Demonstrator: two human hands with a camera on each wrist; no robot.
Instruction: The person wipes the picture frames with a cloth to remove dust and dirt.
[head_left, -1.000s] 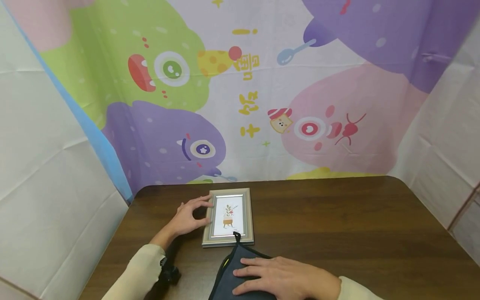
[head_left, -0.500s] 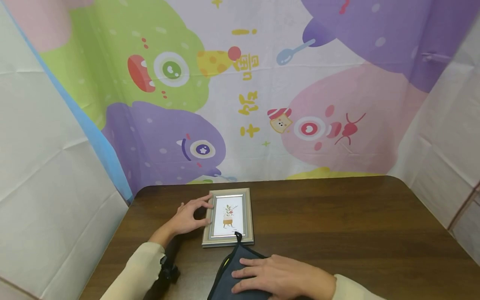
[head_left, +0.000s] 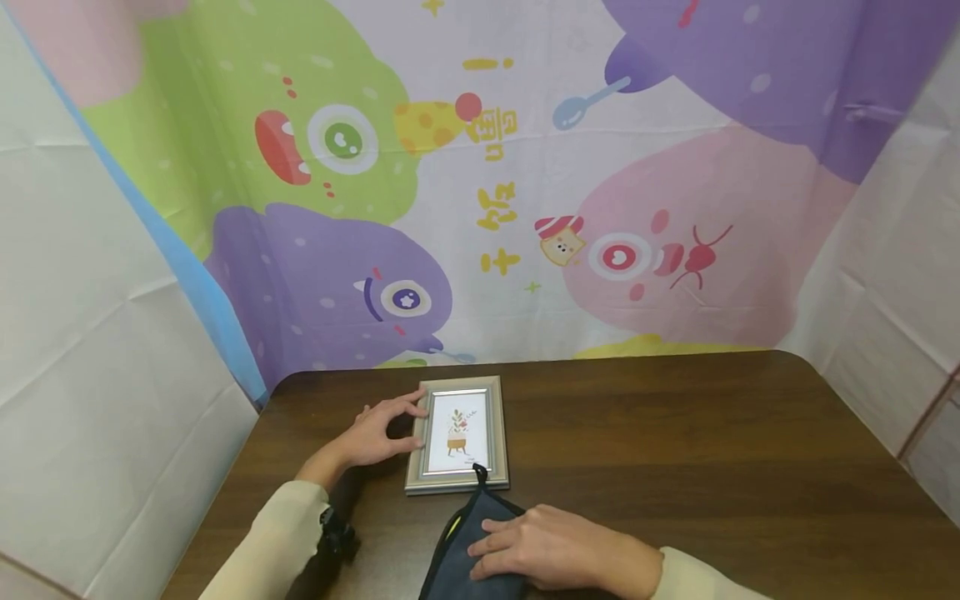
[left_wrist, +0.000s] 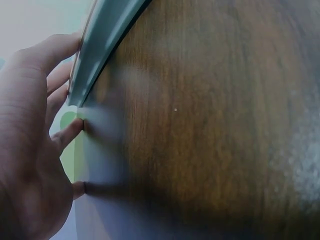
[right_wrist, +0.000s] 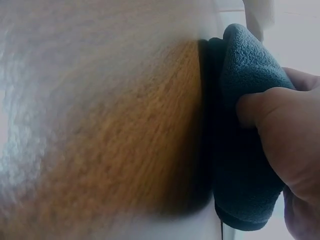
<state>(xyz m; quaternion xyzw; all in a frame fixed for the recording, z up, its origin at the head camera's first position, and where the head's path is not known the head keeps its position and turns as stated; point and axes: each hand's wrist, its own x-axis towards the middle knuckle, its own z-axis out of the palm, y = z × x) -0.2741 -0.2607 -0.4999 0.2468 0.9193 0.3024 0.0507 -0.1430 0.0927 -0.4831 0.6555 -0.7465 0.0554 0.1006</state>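
Observation:
A picture frame lies flat on the table, silver-beige around a drawing of a potted plant. My left hand touches its left edge with thumb and fingertips, all on that one side. Up close in the left wrist view, the thumb rests against the frame's side, and two other fingertips reach down beside it. Just below the frame is a folded dark grey-blue cloth with black trim, a hanging loop and a yellow-green strip. My right hand grips this cloth, its thumb pressing into the fuzzy fabric in the right wrist view.
The dark brown wooden table stretches away to the right. Behind it hangs a cloth backdrop with cartoon monsters. White sheets enclose both sides. A small black device sits at the left wrist.
My right hand has shifted slightly left and away from me; its fingers, spread over the cloth before, are now drawn closer together, bunching it. The left hand and picture frame stay put.

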